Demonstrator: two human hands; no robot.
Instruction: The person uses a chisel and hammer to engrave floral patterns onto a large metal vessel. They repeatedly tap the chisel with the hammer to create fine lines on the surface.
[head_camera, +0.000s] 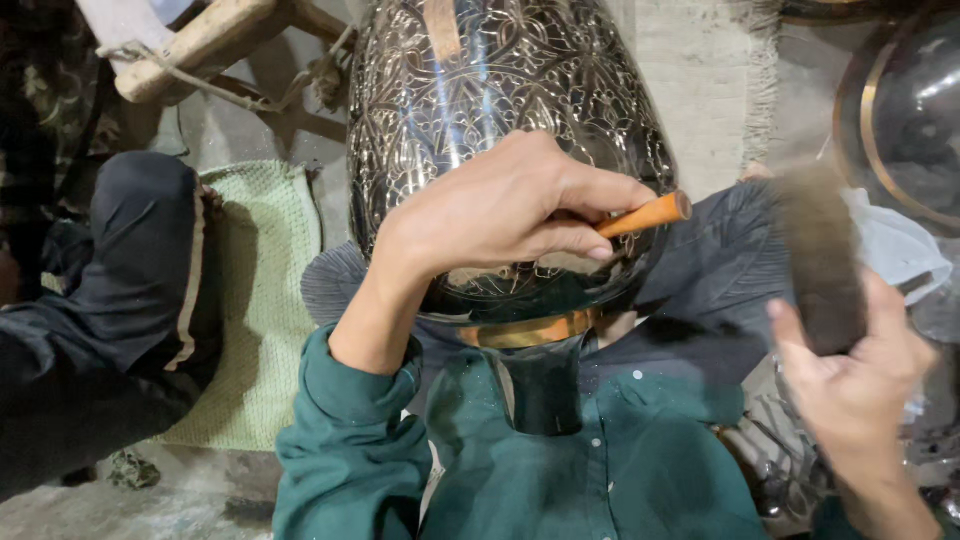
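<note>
Your left hand (500, 205) grips the orange-handled tool (645, 215) against the engraved metal vessel (500, 90) resting in your lap; your right hand (860, 375) clasps a brush (820, 255). Keep the vessel steady and strokes short.

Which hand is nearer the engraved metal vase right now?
Left. The left hand rests on the engraved metal vase, gripping an orange-handled tool. The right hand is off to its side, holding a brush.
</note>
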